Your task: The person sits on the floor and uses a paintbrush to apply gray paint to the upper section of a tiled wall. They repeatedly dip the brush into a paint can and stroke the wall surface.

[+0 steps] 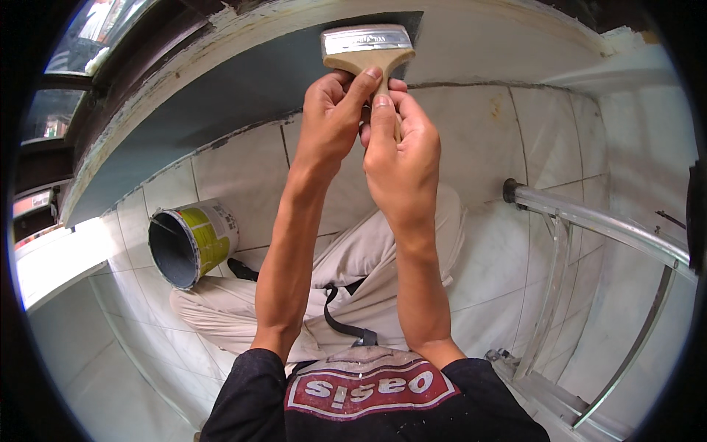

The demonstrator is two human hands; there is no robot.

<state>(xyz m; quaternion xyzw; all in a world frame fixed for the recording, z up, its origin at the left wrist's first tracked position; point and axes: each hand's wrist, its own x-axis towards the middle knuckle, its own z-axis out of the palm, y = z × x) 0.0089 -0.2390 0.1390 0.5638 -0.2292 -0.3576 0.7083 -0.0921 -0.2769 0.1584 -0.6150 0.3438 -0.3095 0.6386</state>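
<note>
A wide flat paintbrush (pixel 368 60) with a pale wooden handle and a silver metal band is held up in front of the wall. Its bristles point away and barely show. My left hand (pixel 333 118) is closed on the handle just below the band, thumb lying along the wood. Lower on the same handle, my right hand (pixel 403 144) grips with the thumb on top and fingers curled behind. Behind the brush, a dark grey painted strip (pixel 213 103) runs along the wall and ends in a straight edge beside pale bare wall (pixel 486 51).
To the left, an open paint bucket (pixel 227 225) with a green and white label sits on the tiles beside my crossed legs (pixel 236 309); its inside is dark grey. A metal ladder (pixel 604 214) lies at the right. Dark-framed window panes (pixel 55 114) line the upper left.
</note>
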